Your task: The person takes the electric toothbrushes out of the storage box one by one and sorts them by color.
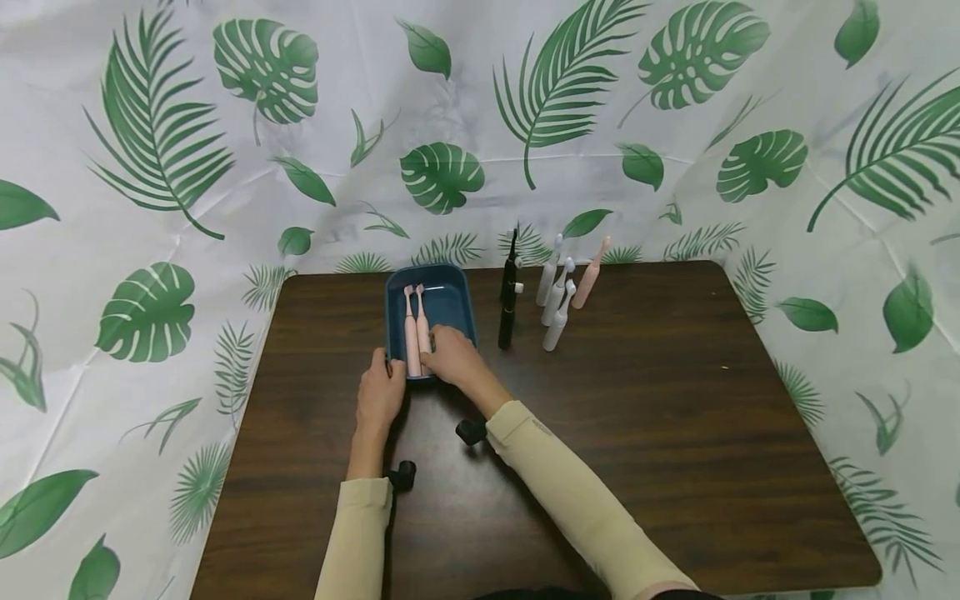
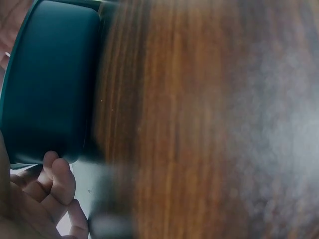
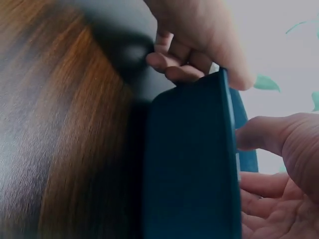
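Observation:
Two pink electric toothbrushes lie side by side in a dark blue tray (image 1: 453, 304), heads toward its far end. My right hand (image 1: 459, 360) reaches over the tray's near side and holds the lower handle of the right pink toothbrush (image 1: 423, 329). The left pink toothbrush (image 1: 411, 333) rests next to it. At the tray's near left corner, my left hand (image 1: 381, 396) grips the rim, thumb above and fingers curled against the outside wall. In the right wrist view the tray wall (image 3: 189, 159) hides the toothbrushes.
Right of the tray stand two black electric toothbrushes (image 1: 507, 317), several white ones (image 1: 557, 325) and a pink one (image 1: 587, 283), all upright on the brown wooden table (image 1: 660, 433). A leaf-patterned white cloth (image 1: 360, 50) hangs behind the table.

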Demonstrator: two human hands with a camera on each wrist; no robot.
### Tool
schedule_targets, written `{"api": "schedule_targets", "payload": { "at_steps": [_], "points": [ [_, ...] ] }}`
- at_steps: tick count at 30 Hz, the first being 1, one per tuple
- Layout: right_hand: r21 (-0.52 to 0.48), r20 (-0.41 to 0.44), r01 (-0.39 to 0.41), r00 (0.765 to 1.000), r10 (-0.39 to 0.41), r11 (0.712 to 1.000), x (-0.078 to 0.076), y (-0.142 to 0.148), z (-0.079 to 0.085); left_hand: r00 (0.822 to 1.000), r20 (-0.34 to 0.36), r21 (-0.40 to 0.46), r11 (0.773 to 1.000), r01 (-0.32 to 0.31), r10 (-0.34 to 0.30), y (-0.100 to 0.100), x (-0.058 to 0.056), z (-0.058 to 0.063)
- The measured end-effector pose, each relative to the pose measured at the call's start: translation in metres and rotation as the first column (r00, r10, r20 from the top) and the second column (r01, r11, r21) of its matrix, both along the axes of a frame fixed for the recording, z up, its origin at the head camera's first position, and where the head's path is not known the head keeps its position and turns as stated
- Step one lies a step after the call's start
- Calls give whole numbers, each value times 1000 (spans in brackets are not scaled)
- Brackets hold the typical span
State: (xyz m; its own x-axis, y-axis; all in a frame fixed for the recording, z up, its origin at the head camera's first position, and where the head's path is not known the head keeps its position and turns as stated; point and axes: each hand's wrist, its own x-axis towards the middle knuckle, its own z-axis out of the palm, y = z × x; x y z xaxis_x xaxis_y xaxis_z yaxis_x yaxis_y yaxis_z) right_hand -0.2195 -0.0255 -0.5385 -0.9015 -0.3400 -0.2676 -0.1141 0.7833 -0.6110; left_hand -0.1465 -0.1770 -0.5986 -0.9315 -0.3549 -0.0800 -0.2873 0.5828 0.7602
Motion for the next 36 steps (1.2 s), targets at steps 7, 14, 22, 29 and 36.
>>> {"api": "schedule_targets", "payload": {
  "at_steps": [7,14,22,29,36],
  "points": [
    [25,-15,11,1000,-11,1000,-9,-9,-9,1000,8,4,1000,-14,14,0,0,0],
    [31,-22,8,1000,-7,999,-16,-15,-18,1000,3,22,1000,-9,9,1,0,1],
    [66,19,23,1000,-24,998,-39,-24,-53,1000,-11,7,1000,-11,11,0,0,2],
    [86,68,43,996,-49,995,-36,-27,-42,999,-26,9,1000,-22,23,-1,-1,1],
    [92,47,76,996,-81,993,-22,-26,-24,998,-53,34,999,-18,20,-4,-4,-6]
  ]
}}
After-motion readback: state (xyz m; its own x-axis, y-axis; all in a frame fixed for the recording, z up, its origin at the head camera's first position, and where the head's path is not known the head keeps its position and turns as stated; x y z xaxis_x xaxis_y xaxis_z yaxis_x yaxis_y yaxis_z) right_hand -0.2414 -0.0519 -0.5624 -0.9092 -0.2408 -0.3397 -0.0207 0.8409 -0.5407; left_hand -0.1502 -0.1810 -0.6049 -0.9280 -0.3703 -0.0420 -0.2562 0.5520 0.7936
